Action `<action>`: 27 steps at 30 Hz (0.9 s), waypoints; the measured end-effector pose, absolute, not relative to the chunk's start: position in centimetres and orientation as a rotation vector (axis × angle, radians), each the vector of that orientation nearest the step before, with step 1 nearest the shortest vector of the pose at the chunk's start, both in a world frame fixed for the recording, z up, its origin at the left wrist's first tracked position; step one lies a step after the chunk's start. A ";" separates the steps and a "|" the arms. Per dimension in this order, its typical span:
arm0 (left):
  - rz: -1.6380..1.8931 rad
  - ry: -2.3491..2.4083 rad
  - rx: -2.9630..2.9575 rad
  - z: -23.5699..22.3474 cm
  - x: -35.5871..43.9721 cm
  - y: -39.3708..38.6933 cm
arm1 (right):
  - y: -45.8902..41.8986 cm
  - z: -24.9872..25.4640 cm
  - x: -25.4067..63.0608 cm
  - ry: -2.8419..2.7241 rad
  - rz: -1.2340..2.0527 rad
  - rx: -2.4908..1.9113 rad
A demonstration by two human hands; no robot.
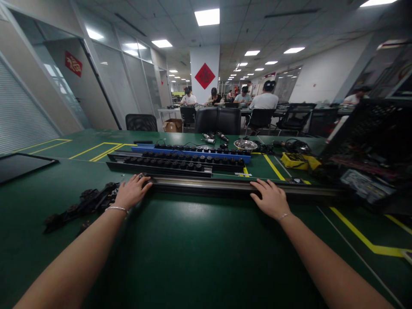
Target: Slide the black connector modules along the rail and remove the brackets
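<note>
A long dark metal rail with a shiny silvery channel lies crosswise in front of me on the green table. My left hand is closed around its left end, thumb on the near side. Some small dark piece shows at those fingertips, too unclear to name. Farther right along the same rail rests my right hand, its fingers spread over the top and the thumb against the near edge. Just beyond lie black rails and a blue rail, lined with round black modules. Loose black modules sit beside my left forearm.
Past the rails stand a shiny metal bowl and a yellow tray with black parts. Dark equipment rises at the right. A flat black-framed panel lies at the left. Several people sit at tables behind.
</note>
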State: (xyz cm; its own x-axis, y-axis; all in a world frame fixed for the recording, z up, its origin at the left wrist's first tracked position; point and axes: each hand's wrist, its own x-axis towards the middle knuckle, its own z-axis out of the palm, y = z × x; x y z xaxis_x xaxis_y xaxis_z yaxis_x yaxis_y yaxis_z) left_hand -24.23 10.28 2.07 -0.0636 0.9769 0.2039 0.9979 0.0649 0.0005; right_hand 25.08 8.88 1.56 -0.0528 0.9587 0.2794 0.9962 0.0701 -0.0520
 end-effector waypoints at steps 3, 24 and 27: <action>-0.201 -2.173 -2.024 2.5 -25.4 10.1 | 9.5 2.6 24.0 -2.049 -0.173 -1.895; 0.161 -2.297 -1.994 3.0 -31.2 8.9 | 22.7 3.8 8.7 -2.402 0.534 -1.969; 0.024 -2.299 -1.941 3.5 -30.6 9.2 | 22.5 3.9 8.4 -2.398 0.503 -1.994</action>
